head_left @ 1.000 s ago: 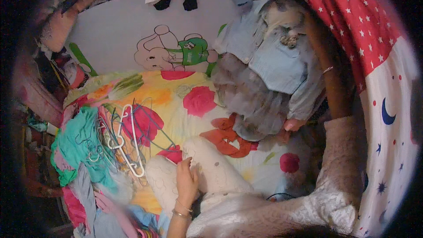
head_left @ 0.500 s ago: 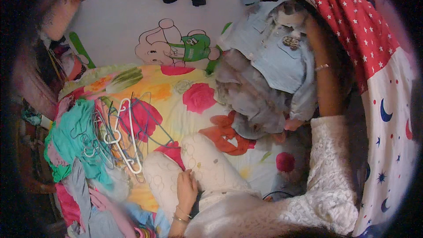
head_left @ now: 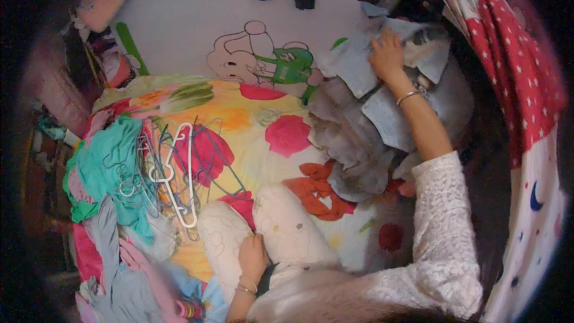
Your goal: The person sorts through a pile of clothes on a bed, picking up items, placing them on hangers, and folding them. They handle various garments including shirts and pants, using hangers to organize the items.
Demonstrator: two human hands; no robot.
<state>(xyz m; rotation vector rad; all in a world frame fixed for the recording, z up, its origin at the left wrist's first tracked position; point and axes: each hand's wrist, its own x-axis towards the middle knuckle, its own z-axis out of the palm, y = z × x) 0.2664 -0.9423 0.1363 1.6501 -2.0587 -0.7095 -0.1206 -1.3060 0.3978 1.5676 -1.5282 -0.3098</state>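
A light blue denim garment (head_left: 387,116) with grey ruffled fabric (head_left: 341,122) below it lies at the right of the bed. My right hand (head_left: 388,57) reaches out over its upper part, fingers apart and resting on the cloth, a bangle at the wrist. Between my thighs, my left hand (head_left: 254,256) lies in my lap with its fingers curled together; nothing shows in it. Left of my knees lie a white hanger (head_left: 189,185) and several thin wire hangers (head_left: 224,170), next to a teal garment (head_left: 110,158).
A flowered bedsheet (head_left: 254,161) covers the bed. Behind it stands a pale headboard (head_left: 179,9) with a cartoon elephant. A red and white curtain (head_left: 508,66) hangs at the right. Grey and pink clothes (head_left: 128,281) are piled at the lower left.
My right hand has moved leftward from the denim garment's far right side onto its upper part. The garment's upper part now looks folded differently. My left hand stays in my lap; the view has shifted slightly.
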